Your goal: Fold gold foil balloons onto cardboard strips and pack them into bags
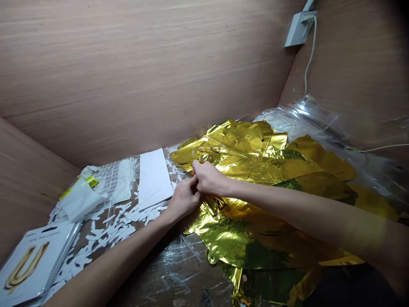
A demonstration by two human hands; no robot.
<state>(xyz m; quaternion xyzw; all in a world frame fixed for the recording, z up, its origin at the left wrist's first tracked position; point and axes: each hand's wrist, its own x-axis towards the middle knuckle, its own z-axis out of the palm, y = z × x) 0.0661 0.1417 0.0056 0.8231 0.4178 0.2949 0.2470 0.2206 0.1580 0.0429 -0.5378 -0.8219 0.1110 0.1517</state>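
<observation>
A large loose pile of gold foil balloons [243,166] covers the middle and right of the work surface, flat and overlapping. My left hand [185,198] and my right hand [207,177] meet at the pile's left edge, their fingers pressed together. Whatever is between the fingers is too small or hidden to make out. My right forearm lies across the foil. Just left of my hands is a blank white card [154,178].
Many white paper strips [111,226] are scattered at the left. Packaged foil balloons [35,260] sit at the lower left, with white packets [84,198] behind. Clear plastic [300,117] lies at the back right, below a wall socket [298,29] with a cable.
</observation>
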